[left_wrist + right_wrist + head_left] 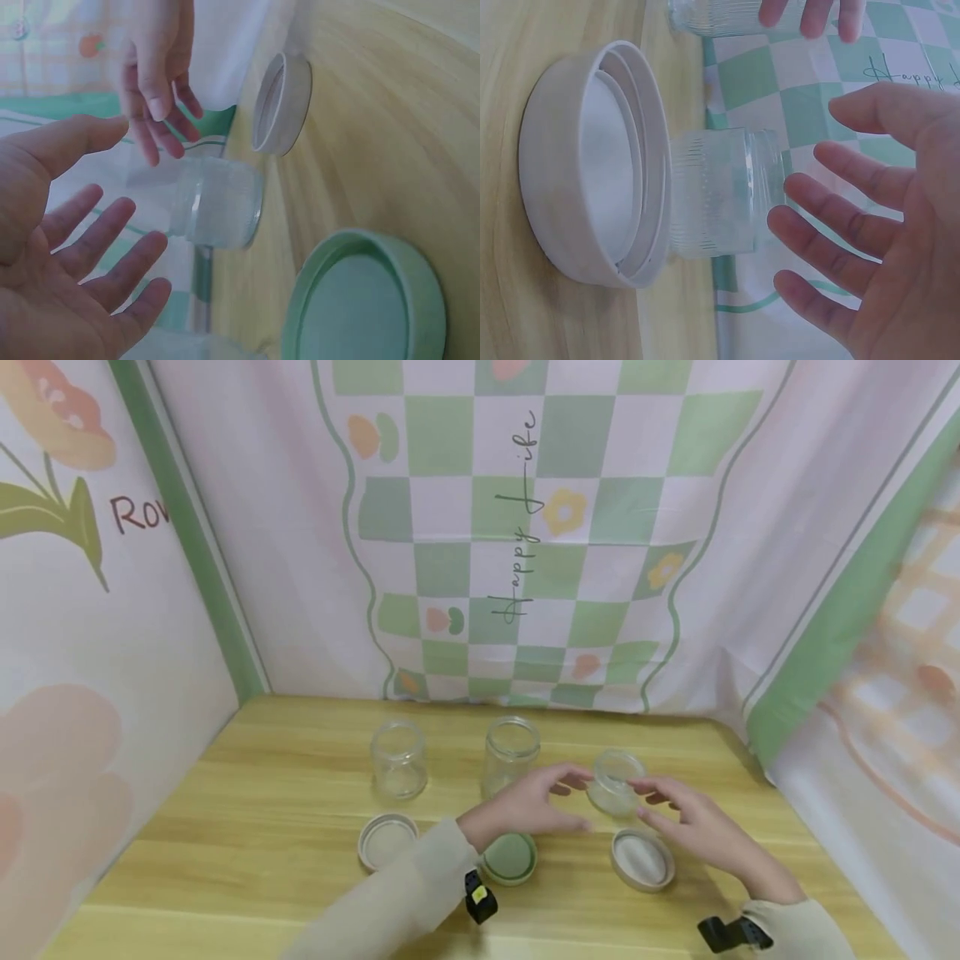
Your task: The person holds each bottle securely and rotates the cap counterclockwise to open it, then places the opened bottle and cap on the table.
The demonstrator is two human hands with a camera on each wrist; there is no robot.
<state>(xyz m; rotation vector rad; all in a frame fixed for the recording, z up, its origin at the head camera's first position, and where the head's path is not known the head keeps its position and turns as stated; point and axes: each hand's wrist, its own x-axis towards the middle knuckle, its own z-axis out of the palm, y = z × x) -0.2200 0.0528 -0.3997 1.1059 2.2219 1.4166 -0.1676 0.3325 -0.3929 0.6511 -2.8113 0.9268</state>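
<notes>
The shortest of the clear glass jars [617, 793] stands uncovered on the right of the table, between both hands. My left hand [531, 802] is at its left side, fingers spread and slightly bent, in front of the middle jar [513, 745]. On the other side my right hand [693, 822] has its fingertips right at the jar's edge. The right wrist view shows those loosely bent fingers [817, 229] beside the ribbed jar [712, 191], gripping nothing. A whitish lid [642, 860] lies inner side up in front of this jar.
Another glass jar [399, 762] stands at the left. A light lid [387, 837], partly behind the left sleeve, and a green lid [512, 860] under the left wrist lie nearer. Patterned cloth [502, 568] hangs behind the wooden table [225, 827].
</notes>
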